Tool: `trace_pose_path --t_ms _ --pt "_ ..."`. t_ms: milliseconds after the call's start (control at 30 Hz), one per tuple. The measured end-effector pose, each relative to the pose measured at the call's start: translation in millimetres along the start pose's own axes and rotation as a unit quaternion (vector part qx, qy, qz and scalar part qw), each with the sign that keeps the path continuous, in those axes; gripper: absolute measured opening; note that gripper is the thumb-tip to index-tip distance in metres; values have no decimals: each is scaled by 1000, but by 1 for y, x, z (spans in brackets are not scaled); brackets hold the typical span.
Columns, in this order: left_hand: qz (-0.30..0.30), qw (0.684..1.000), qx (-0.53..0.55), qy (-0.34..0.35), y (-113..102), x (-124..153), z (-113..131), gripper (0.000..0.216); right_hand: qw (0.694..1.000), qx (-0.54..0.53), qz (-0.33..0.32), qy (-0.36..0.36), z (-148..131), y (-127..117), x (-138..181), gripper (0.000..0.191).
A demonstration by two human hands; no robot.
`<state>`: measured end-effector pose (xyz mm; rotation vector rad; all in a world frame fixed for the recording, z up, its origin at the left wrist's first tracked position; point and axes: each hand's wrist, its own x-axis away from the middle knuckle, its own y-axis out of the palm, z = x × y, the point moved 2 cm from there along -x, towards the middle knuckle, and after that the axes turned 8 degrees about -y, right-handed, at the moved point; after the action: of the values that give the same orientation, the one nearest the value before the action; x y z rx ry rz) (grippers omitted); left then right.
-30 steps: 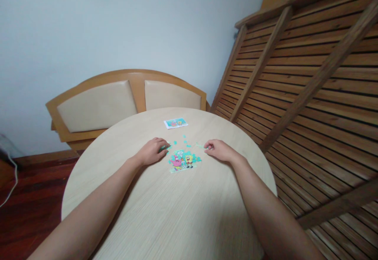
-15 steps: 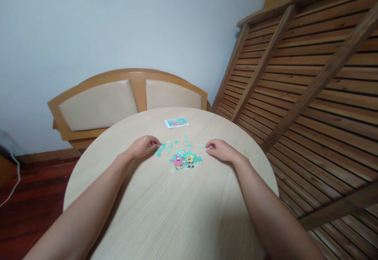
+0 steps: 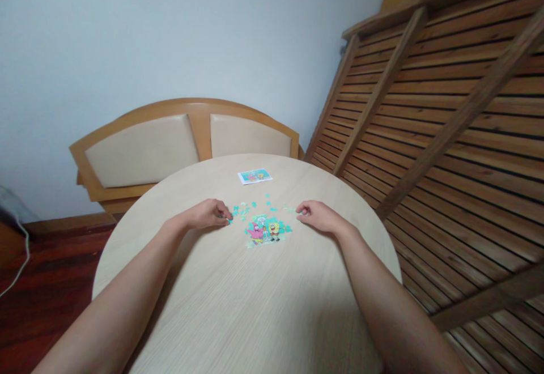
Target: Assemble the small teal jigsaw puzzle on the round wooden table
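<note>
Puzzle (image 3: 266, 232), partly joined, lying flat near the middle of the round table (image 3: 238, 311); loose pieces (image 3: 243, 210) scattered toward its far side, probably for easy reach; printed card (image 3: 255, 177) near far edge, apparently placed in plain sight; left hand (image 3: 210, 213) curled, fingertips nearly together at turquoise bit (image 3: 230, 222), whether pinched or merely touched cannot tell; right hand (image 3: 317, 216) loosely curled beside pale scraps (image 3: 289, 209), any hold too small to tell; wide stretch of table toward near edge, room for moving; headboard (image 3: 204, 130) close beyond far edge, slatted frame (image 3: 425, 153) beside right edge.
</note>
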<state>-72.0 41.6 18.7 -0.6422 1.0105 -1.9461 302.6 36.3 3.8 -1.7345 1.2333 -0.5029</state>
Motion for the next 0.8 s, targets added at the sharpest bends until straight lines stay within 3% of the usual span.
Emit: trace_pose_path --t_ms 267,467,633,800 --pt "-5 999 -22 40 2 -1 10 25 1000 -1 1 4 -1 0 0 22" --pt "150 982 -91 76 20 -11 18 39 1000 0 0 5 0 1 0 23" --pt "163 972 -157 63 38 -21 17 40 1000 1 -1 5 -4 -1 0 23" --pt "188 962 -191 47 34 -23 15 33 1000 2 -2 6 -5 -1 0 24"
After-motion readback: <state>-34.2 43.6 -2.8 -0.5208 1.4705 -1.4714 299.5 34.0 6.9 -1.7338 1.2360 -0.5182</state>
